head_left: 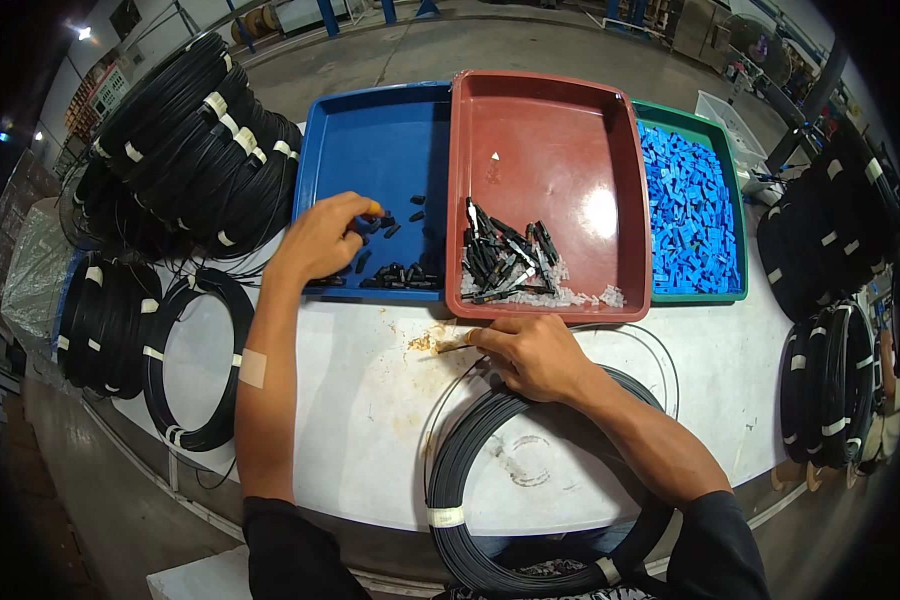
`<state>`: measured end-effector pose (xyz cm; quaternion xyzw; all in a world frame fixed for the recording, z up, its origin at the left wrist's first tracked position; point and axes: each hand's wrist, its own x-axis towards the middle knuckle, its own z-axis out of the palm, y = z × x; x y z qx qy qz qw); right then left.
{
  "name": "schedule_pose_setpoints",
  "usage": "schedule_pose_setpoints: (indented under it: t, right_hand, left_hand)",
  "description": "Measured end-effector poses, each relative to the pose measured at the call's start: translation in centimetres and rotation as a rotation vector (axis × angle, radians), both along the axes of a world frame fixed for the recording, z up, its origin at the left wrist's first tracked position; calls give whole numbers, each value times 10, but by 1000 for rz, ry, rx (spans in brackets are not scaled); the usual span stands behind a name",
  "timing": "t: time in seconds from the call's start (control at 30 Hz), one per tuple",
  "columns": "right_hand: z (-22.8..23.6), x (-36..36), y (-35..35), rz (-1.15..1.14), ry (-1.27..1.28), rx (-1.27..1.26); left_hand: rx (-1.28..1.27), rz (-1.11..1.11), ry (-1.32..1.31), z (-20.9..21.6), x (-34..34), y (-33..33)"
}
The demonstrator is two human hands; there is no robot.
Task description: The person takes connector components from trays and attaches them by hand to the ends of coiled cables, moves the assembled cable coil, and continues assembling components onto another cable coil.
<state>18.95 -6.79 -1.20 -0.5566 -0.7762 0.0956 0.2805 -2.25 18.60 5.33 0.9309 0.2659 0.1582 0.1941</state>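
Note:
My left hand [325, 237] is over the near part of a blue tray [375, 125], its fingers curled down among small black plastic pieces [400, 275]. Whatever those fingers grip is too small to make out. My right hand [535, 352] pinches a thin black cable [454, 347] just in front of a red tray [550, 130]. The cable's short end points left from the fingertips. Below that hand a coil of black cable [455, 470], bound with pale tape, lies partly over the table's near edge.
Black and clear pieces [510, 255] are heaped in the red tray. To its right, a green tray [740, 240] holds many blue pieces [690, 210]. Stacked cable coils [190, 150] stand on the left, with a single coil [160, 385] nearer me. More coils [830, 385] hang at the right edge of the white table [360, 430].

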Motion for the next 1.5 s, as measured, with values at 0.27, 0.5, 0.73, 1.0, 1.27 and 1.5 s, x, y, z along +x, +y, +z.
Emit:
schedule_pose_setpoints:
  t: [0.27,0.5,0.73,1.0,1.27,1.5]
  right_hand:
    - [8,3,0,0,-29,-45]
    - [3,2,0,13,-21,-51]
    - [4,0,-2,-4,-15,-49]
    - [4,2,0,-11,-33,-62]
    - [1,0,-3,-15,-26,-40]
    - [-2,6,0,-47,2,-137]
  left_hand:
    - [-7,-58,118,-3,-19,-11]
    - [31,-92,138,-19,-15,-16]
    - [172,-138,170,-29,1,-21]
    - [71,-85,128,-35,-2,-16]
    - [166,-49,-72,-41,-11,-9]
    - [-480,116,-629,-47,-6,-45]
